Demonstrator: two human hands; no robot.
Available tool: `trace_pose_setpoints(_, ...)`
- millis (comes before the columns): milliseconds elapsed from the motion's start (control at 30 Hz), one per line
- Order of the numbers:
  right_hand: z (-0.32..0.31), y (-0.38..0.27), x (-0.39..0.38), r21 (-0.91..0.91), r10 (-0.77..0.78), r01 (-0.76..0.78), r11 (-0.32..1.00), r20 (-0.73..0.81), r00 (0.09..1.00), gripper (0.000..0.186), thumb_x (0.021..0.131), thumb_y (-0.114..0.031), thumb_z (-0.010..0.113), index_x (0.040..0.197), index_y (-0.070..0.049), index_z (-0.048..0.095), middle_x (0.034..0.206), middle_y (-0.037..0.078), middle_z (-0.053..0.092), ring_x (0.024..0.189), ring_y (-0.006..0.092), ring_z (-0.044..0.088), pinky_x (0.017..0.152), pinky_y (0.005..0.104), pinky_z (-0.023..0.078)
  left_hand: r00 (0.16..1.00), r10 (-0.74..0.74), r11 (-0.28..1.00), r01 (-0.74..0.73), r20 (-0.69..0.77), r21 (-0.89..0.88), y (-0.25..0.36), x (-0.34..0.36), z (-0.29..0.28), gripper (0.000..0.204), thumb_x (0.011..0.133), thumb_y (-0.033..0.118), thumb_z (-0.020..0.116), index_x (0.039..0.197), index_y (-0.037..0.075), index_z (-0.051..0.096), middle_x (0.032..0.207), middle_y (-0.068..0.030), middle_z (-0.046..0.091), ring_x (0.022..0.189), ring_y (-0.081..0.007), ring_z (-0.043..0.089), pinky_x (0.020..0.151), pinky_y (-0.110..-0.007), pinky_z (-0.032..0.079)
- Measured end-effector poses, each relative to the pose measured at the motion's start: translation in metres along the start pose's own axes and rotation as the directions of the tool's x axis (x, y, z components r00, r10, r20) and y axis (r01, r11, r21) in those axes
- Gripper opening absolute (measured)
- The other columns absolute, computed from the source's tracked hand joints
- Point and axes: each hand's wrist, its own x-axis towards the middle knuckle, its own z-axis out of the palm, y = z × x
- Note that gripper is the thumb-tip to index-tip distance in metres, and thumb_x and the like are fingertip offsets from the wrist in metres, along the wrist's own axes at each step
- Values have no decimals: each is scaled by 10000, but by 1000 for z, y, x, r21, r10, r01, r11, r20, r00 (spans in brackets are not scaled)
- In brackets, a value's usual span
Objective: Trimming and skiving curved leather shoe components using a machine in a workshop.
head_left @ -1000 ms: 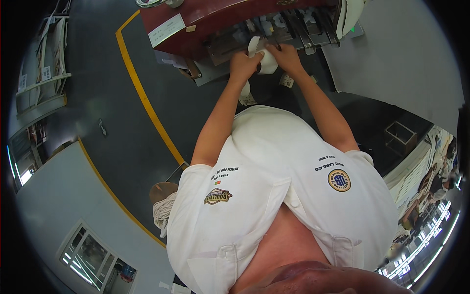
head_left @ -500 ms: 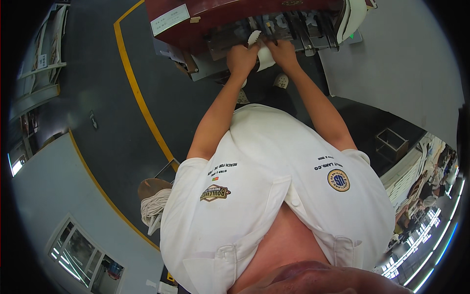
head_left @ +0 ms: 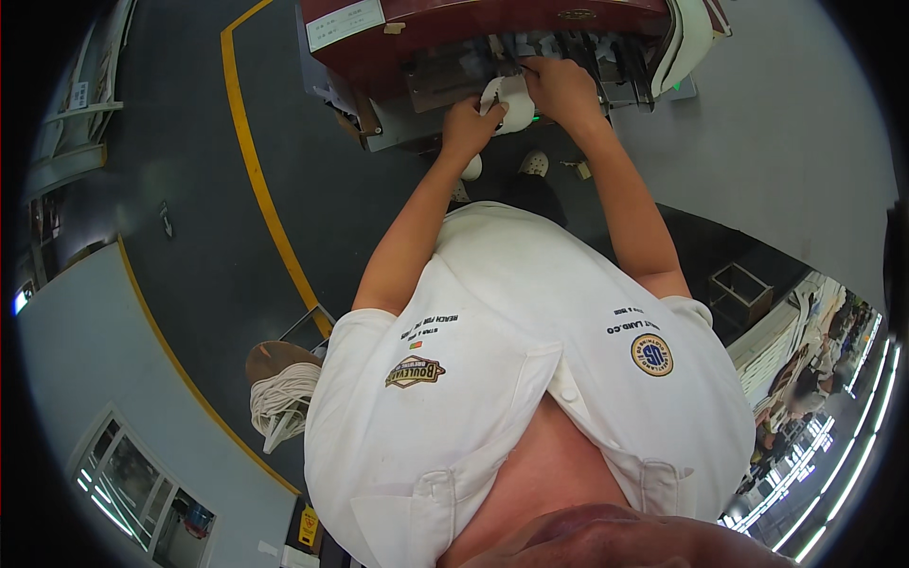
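Observation:
A soft white piece of sheet material [head_left: 516,106] with a curved outline hangs at the front of the dark red machine [head_left: 445,33]. My left hand [head_left: 469,128] is closed on its left edge, thumb and fingers pinching it. On the other side, my right hand [head_left: 565,92] is curled at its upper right edge, knuckles up, close to the machine's dark metal parts. Part of the right fingertips is hidden. The exact kind of the white piece cannot be made out.
Long white curved pieces [head_left: 689,43] hang at the machine's right end. Dark metal arms [head_left: 632,71] stick out near my right hand. A bundle of white cord [head_left: 284,398] sits behind me on the left. An open box frame [head_left: 740,292] stands on the floor at right.
My left hand has come down a little toward me with the white piece's edge. The right hand has shifted right and up, and more of the white piece shows between them.

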Motion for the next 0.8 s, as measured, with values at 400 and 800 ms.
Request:
trace_pose_setpoints(400, -16, -9, 34, -102, -40, 67, 993, 250, 967, 217, 708, -122, 588, 885, -56, 694, 895, 200, 656, 868, 378, 634, 778, 433, 521, 999, -37, 998, 36, -11, -48, 4, -5, 4, 336, 742, 325, 652, 852, 9, 680, 689, -113, 665, 654, -232, 658, 632, -337, 492)
trace_pose_setpoints(800, 14, 1, 24, -2, 8, -8, 1000, -9, 1000, 177, 724, -144, 582, 834, -69, 698, 863, 202, 655, 829, 386, 636, 755, 442, 522, 999, 23, 1000, -23, -45, -7, -1, -2, 6, 366, 729, 337, 664, 859, -5, 673, 737, -166, 656, 708, -303, 651, 661, -368, 485)
